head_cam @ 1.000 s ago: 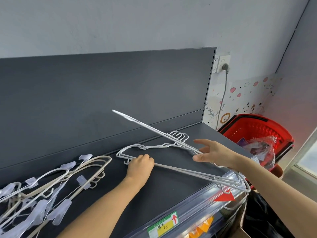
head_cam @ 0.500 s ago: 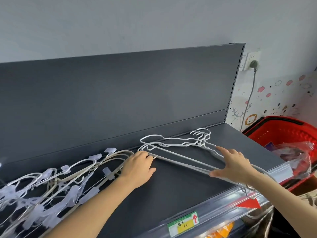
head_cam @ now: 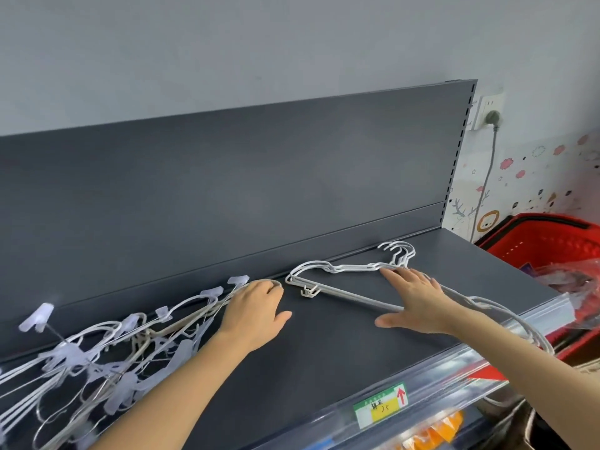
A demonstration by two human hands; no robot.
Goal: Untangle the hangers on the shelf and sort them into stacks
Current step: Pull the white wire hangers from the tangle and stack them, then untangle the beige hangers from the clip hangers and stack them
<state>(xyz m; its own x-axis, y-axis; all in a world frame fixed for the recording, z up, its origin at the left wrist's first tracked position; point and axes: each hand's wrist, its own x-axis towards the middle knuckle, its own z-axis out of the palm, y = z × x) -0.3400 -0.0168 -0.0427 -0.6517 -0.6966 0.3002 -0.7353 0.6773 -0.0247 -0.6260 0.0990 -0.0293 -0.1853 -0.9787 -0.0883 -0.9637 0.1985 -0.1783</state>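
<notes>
A stack of white wire hangers (head_cam: 337, 271) lies flat on the dark grey shelf (head_cam: 324, 362), hooks toward the back right, one end jutting over the front edge. My right hand (head_cam: 418, 300) rests flat on this stack, fingers spread. A tangle of clip hangers (head_cam: 107, 349), white and beige with translucent clips, fills the shelf's left part. My left hand (head_cam: 256, 311) lies on the right end of that tangle, fingers curled over a beige hanger's shoulder; whether it grips is unclear.
The shelf's upright back panel (head_cam: 259, 190) runs behind. A clear price rail with a green and yellow label (head_cam: 381, 405) lines the front edge. A red shopping basket (head_cam: 545, 241) with plastic bags stands at right. A wall socket with plug (head_cam: 490, 110) is above it.
The white wire hanger that my right hand held tilted up now lies flat on the stack. My left hand moved left from the wire hangers to the clip tangle. The camera turned left.
</notes>
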